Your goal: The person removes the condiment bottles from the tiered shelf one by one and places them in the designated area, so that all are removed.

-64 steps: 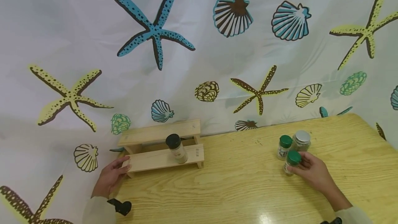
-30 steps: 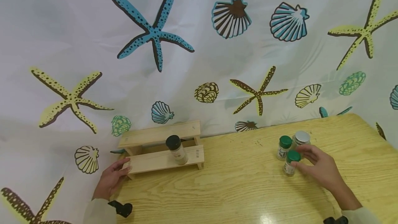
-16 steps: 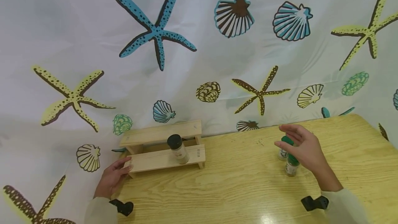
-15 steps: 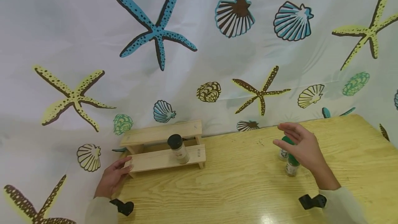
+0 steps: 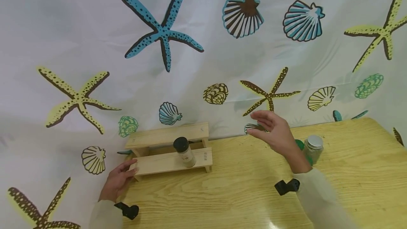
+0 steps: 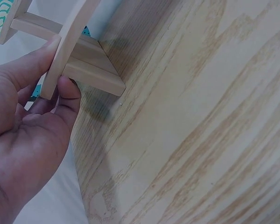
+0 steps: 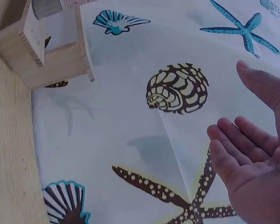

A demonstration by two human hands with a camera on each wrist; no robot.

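Note:
My left hand (image 5: pixel 117 183) holds the left end of the lower step of a two-tier wooden rack (image 5: pixel 155 163). In the left wrist view the thumb lies on one face of the board (image 6: pixel 69 46) and curled fingers on the other. A spice jar with a black lid (image 5: pixel 186 153) stands upright toward the right of that lower step. My right hand (image 5: pixel 274 133) is raised over the table between the rack and the other jars. Nothing is in it; the right wrist view shows thumb and fingers (image 7: pixel 231 140) spread apart, with the rack's end at upper left.
A silver-lidded clear jar (image 5: pixel 314 147) stands on the wooden table (image 5: pixel 241 186) at right. Beside it, green-lidded jars (image 5: pixel 299 144) are mostly hidden behind my right wrist. A white cloth (image 5: pixel 203 59) printed with starfish and shells hangs along the table's back edge.
My right hand has let go of the nearer green-lidded jar, risen and moved left toward the rack, empty. The jars stay on the table. My left hand keeps its hold on the rack.

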